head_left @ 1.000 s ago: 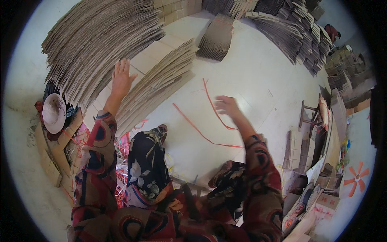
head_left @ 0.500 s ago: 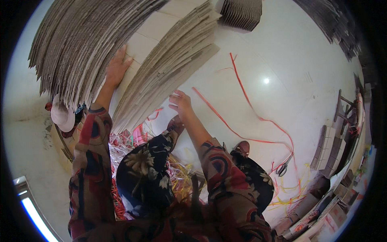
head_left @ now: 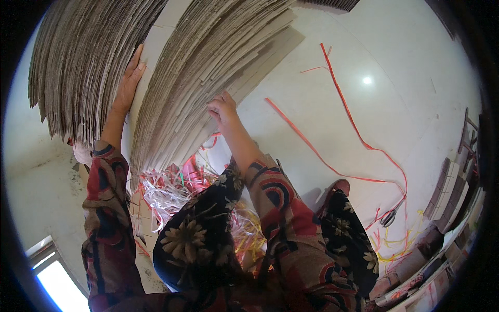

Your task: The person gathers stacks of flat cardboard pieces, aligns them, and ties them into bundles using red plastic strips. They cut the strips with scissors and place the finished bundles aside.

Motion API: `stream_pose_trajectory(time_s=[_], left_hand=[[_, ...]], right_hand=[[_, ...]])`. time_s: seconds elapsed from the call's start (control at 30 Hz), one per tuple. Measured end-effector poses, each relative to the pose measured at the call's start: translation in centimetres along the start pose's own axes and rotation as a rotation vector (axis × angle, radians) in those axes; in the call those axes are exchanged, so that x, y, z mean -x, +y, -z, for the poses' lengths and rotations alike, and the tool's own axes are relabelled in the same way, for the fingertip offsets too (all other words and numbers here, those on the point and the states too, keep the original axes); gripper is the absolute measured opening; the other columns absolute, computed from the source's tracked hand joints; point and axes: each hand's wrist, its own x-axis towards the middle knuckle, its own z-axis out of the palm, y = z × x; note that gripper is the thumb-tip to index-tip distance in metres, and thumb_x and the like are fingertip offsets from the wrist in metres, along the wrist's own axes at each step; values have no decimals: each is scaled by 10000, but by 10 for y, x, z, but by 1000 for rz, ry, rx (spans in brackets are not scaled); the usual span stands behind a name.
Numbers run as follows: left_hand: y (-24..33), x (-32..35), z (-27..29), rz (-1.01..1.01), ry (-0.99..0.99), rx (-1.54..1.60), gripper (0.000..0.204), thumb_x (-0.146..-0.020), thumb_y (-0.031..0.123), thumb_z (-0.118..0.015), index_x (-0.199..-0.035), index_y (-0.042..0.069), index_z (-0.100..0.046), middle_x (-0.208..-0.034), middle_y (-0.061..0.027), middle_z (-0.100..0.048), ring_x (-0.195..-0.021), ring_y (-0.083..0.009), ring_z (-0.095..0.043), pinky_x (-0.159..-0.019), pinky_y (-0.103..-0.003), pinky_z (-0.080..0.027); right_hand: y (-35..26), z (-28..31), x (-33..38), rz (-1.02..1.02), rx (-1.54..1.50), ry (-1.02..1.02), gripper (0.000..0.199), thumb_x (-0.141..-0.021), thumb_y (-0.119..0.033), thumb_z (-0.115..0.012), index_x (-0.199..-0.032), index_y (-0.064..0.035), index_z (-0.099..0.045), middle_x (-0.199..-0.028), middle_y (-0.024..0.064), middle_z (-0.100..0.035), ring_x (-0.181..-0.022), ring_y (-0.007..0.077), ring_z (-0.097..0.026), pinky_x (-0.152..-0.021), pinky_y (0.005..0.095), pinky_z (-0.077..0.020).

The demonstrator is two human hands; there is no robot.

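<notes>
Gripping grey-brown fanned cardboard sheets [head_left: 208, 67]: right hand [head_left: 223, 110] clenched on edge, left hand [head_left: 128, 83] flat, released, fingers extended.

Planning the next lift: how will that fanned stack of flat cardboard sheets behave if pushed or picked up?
The cardboard stack is fanned with offset edges, so the sheets would probably slide apart. It is thick, so likely heavy as a bundle. Single sheets look stiff but bendable; right hand grips its edge, left hand lies flat alongside.

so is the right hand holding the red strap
No, the right hand grips the edge of the cardboard stack; the red strap lies loose on the floor.
</notes>
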Motion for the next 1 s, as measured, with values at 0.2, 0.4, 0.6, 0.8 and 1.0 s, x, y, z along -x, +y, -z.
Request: stream_pose_trajectory(time_s=[0.2, 0.4, 0.6, 0.8, 1.0], left_hand=[[-11, -5, 7, 63, -6, -67, 715, -847, 571, -417, -1418, 165, -274, -1456, -114, -265, -1357, -291, -202, -1099, -399, -148], [-25, -12, 19, 76, -47, -107, 714, -864, 580, -387, -1414, 139, -273, -1466, -100, -238, -1364, -294, -178, -1108, -413, -127], [-30, -28, 31, 128, -100, 6, 685, -886, 565, -350, -1405, 121, -295, -1447, -96, -288, -1357, -274, -212, -1108, -410, -134], [-65, -29, 47, 194, -58, 48, 681, -889, 549, -346, -1400, 102, -302, -1444, -106, -295, -1354, -276, -220, -1107, -395, -131], [-57, -29, 38, 128, -115, 62, 666, -896, 526, -344, -1398, 89, -305, -1443, -117, -294, -1355, -282, -218, -1106, -391, -130]], right_hand=[[-5, -31, -4, -45, 70, 89, 282, -665, -49, -608, -920, -100, -499, -825, -10, -466, -831, 160, -488, -785, 364, -397], [-11, -40, -1, -51, -96, 176, 289, -642, -130, -651, -881, -100, -493, -879, 47, -497, -887, 178, -484, -786, 362, -422], [-17, -18, -5, 0, -266, -103, 605, -642, -57, -667, -1175, -39, -381, -820, 42, -542, -756, 162, -530, -753, 362, -431], [-17, -28, 11, 102, -282, 15, 562, -737, -76, -694, -1187, -43, -361, -865, 84, -570, -756, 169, -561, -699, 319, -516], [-8, -29, 10, 255, -206, -84, 496, -745, -117, -711, -1143, -25, -430, -887, 62, -588, -777, 152, -563, -717, 315, -487]])
